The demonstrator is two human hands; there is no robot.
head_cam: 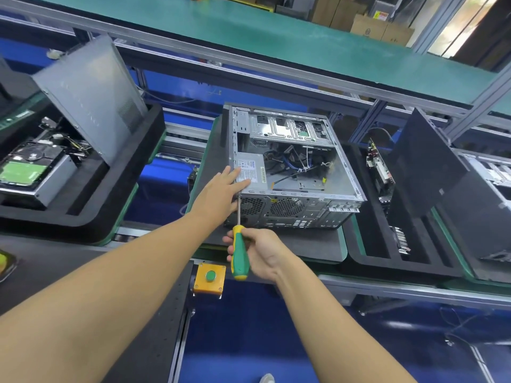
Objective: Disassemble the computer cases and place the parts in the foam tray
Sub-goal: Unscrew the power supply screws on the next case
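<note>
Left hand flat, open on computer case, right hand gripping screwdriver, tip seemingly at screw

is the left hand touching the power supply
Touching. The head view shows the left hand lying flat on the power supply at the case's near corner, fingers overlapping its label, no gap.

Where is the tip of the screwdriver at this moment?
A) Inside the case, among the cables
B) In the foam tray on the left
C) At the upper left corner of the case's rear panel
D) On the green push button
C: the right hand holds the screwdriver with its shaft reaching up to the rear panel corner of the case, just under the left hand resting on the power supply.
</note>
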